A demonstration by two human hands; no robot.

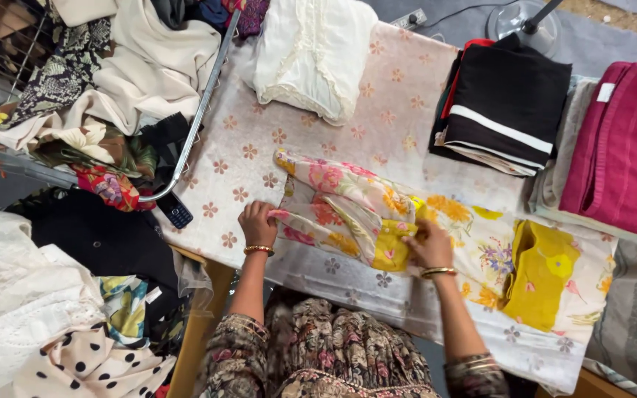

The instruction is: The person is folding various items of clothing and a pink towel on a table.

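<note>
Hands work a floral garment point(355, 210) spread on the desk point(399, 88): left hand point(257, 223) fingers pinch its folded sleeve edge, right hand point(429, 247) fingers grip the yellow hem. Probably best: keep edges aligned, smoothing wrinkles before creasing.

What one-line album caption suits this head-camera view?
Left hand and right hand press a floral garment on a flower-print table cover, folded clothes stacked beyond.

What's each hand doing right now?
Left hand: closed, pinching the edge of the floral garment.
Right hand: fingers curled, gripping the garment's yellow fold.
</note>
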